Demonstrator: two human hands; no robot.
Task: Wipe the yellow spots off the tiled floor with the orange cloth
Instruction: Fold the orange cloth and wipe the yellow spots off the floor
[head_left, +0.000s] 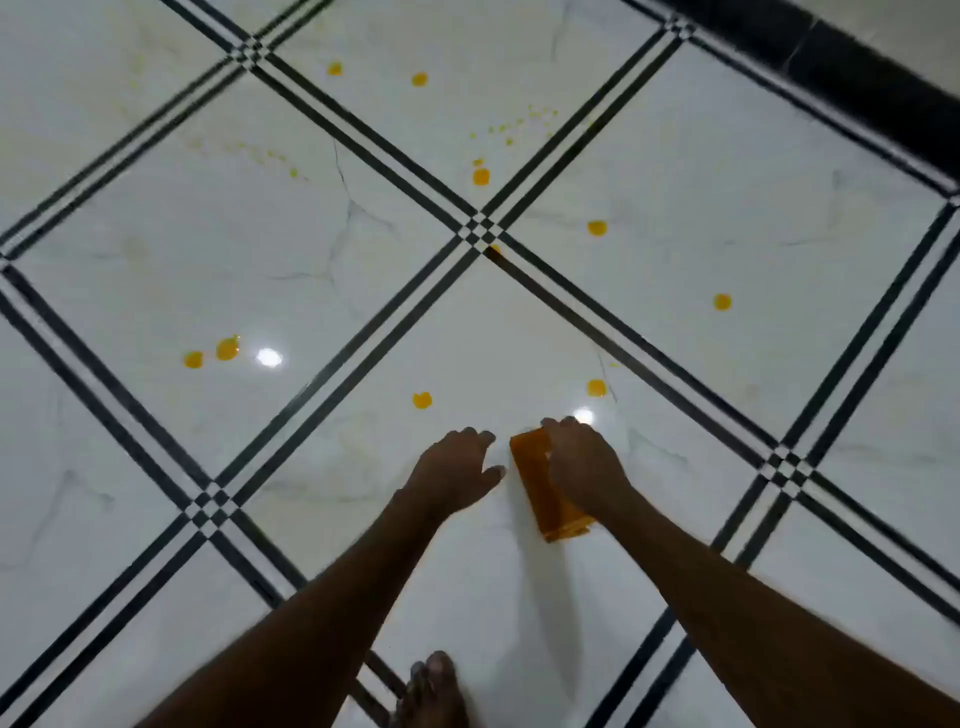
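The right hand (582, 462) has its fingers curled down over the top end of the cloth (545, 493), gripping it against the floor (519, 322) in the lower middle of the frame. The cloth is folded into a long orange block, slanting from the hand down toward the lower right. The left hand (457, 470) sits just beside it to the left, fingers relaxed and slightly spread, thumb out toward the cloth, holding nothing (whether the fingertips actually touch the tile I cannot tell). Both forearms run in bare from the bottom corners and angle toward each other, palms down.

The floor is glossy white marbled tile, cut into large diamonds by double black lines with little checkered squares at the crossings. Two bright lamp reflections show, one just above the right hand, one at centre left.

Yellow spots (422, 400) lie scattered over it: the nearest just above the left hand, another (596, 387) above the right hand, a pair (227, 348) at centre left, two at right (722, 301), one big one (481, 176) above the central crossing, two more near the top, and fine speckles in the upper middle. None touches the cloth.

A dark band (852, 73) runs along the upper right corner. A bare foot (434, 691) shows at the bottom edge.
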